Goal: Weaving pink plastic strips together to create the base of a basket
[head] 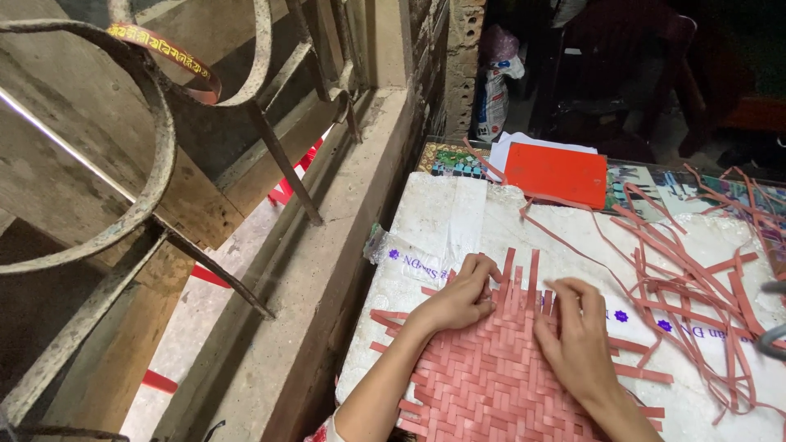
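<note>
Right now I see both hands working at the far edge of a pink woven mat [499, 385], which lies on a white plastic sheet [442, 221] near the bottom of my view. The mat's far edge is unfinished: loose strip ends [524, 274] stick up between and beyond the two hands. Its left edge also has short ends poking out toward the sheet's border. Just left of the sheet, a concrete ledge [327, 278] runs from near to far, and beyond that stands a rusty metal grille [147, 188], so there is little room on that side. To the right, a tangle of loose pink strips [696, 278] sprawls over the sheet, crowding that side as well. Far across the table lies an orange flat card [557, 173] on top of white papers [512, 147], well apart from the mat.

My left hand [458, 299] has its fingers curled, tips pressed together on a strip at the mat's far edge, pinching it. My right hand [577, 336] lies flatter, fingers loosely bent and spread, fingertips resting down on the weave just beside the upright ends; I cannot tell whether it grips any single strip.
</note>
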